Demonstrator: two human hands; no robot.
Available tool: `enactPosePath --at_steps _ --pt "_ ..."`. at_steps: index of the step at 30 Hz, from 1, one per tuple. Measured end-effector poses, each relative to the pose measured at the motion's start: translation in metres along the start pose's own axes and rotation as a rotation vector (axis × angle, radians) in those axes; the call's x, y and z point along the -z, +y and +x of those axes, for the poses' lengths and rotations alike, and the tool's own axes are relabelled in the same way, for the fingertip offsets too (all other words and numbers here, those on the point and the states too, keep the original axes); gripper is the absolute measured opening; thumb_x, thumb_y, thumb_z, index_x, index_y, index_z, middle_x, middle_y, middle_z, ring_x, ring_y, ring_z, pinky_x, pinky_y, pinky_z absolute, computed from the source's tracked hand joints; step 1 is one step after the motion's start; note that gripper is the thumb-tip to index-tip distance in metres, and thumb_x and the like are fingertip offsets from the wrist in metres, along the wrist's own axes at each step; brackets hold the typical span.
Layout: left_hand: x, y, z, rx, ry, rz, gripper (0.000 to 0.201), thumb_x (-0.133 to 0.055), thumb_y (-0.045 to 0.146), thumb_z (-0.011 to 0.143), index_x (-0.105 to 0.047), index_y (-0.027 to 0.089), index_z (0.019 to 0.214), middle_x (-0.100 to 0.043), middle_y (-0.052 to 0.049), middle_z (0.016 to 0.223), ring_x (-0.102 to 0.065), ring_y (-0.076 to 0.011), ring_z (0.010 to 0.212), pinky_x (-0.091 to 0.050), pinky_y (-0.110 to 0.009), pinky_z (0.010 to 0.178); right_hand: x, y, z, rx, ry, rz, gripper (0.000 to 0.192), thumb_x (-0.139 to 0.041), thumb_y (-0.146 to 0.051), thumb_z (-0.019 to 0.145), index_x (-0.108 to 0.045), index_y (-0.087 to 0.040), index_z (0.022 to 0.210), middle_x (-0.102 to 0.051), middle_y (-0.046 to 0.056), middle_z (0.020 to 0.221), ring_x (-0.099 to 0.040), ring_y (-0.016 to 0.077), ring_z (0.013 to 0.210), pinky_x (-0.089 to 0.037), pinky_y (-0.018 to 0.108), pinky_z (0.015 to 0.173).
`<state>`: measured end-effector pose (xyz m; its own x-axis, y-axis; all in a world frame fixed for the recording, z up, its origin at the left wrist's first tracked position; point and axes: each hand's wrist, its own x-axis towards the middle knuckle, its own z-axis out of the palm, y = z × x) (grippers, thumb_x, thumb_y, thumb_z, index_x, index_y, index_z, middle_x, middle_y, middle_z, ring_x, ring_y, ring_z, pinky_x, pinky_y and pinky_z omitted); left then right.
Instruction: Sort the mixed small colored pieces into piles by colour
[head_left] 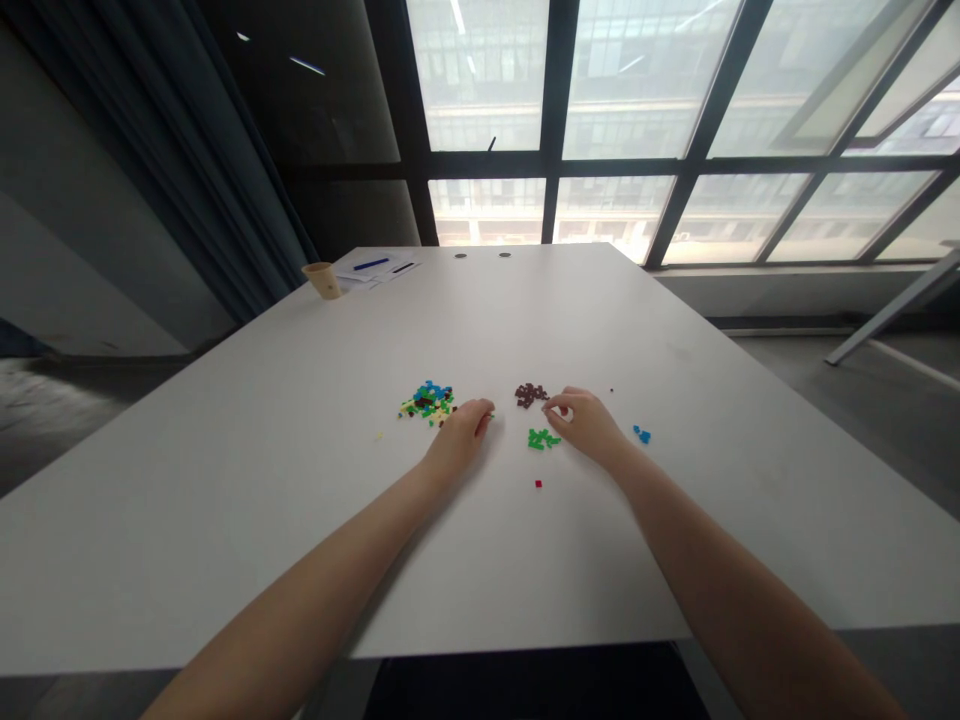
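Observation:
On the white table (675, 480) lies a mixed heap of tiny coloured bricks (427, 401), blue, green, yellow and dark. My left hand (463, 431) rests just right of that heap, fingers curled; whether it holds a piece I cannot tell. My right hand (585, 420) pinches something small and red at its fingertips, beside a small pile of dark brown bricks (531, 394). A small group of green bricks (541, 438) lies between my hands. A few blue bricks (642, 434) sit right of my right hand. One red brick (538, 484) lies nearer to me.
A tan paper cup (324, 279) stands at the far left corner, beside papers with pens (375, 268). A single yellow piece (379, 436) lies left of the heap. Large windows rise behind the table; a dark curtain hangs at the left.

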<state>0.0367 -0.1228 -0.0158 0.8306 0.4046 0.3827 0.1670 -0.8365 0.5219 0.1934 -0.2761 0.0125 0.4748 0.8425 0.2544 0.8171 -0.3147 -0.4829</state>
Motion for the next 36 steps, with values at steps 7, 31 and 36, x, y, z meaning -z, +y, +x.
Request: enactPosePath --at_steps 7,31,36 --pt "-0.008 0.036 -0.005 0.039 0.127 -0.443 0.009 -0.049 0.018 0.080 -0.044 0.021 0.087 -0.058 0.000 0.081 -0.060 -0.0112 0.076 -0.051 -0.027 0.072 -0.006 -0.019 -0.001 0.302 0.059 0.198 0.011 -0.061 -0.026 0.075 -0.066 -0.023 0.085 -0.062 0.001 0.077 -0.054 0.0133 0.075 -0.039 0.027 0.075" --pt "0.000 0.035 -0.004 -0.073 0.219 -0.285 0.009 -0.052 0.025 0.082 -0.059 0.020 0.080 -0.060 -0.005 0.089 -0.055 -0.0150 0.085 -0.048 -0.028 0.070 -0.003 -0.022 -0.005 0.345 0.158 0.082 0.014 -0.058 -0.033 0.079 -0.067 -0.023 0.085 -0.064 0.002 0.080 -0.054 0.0142 0.084 -0.035 0.028 0.081" --pt "-0.001 0.032 -0.003 -0.074 0.185 -0.271 0.009 -0.051 0.025 0.082 -0.059 0.020 0.083 -0.060 -0.004 0.087 -0.055 -0.0140 0.081 -0.048 -0.027 0.068 -0.004 -0.021 -0.004 0.350 0.143 0.080 0.015 -0.055 -0.030 0.082 -0.067 -0.023 0.080 -0.064 0.002 0.079 -0.054 0.0134 0.083 -0.033 0.027 0.080"
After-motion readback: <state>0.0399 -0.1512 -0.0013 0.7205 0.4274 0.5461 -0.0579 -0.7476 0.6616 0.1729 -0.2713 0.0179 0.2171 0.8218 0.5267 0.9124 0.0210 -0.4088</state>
